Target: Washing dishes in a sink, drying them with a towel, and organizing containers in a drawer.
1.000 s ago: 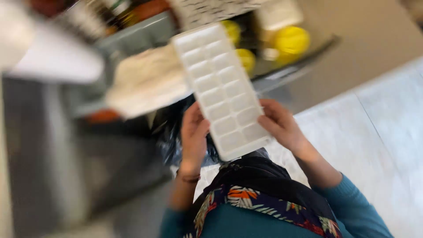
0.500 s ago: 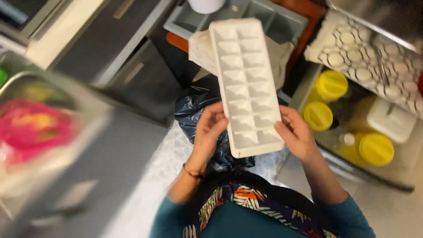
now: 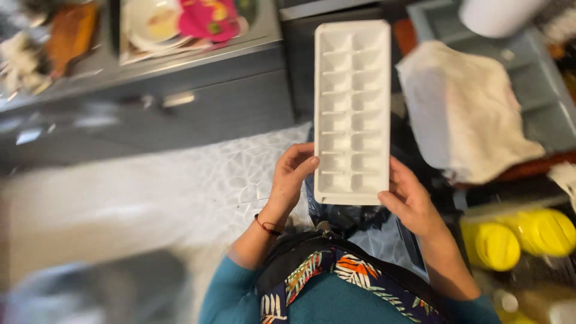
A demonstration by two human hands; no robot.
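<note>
Long white plastic ice-cube tray [image 3: 351, 111], compartments empty, held level in front of the torso above the pale patterned floor [image 3: 198, 180]. Left hand [image 3: 290, 180] and right hand [image 3: 408, 201] grip its near corners, fingers curled together against the sides.

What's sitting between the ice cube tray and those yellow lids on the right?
In the head view, the person's right hand lies between the white ice cube tray and the yellow lids, gripping the tray's near corner.
</note>
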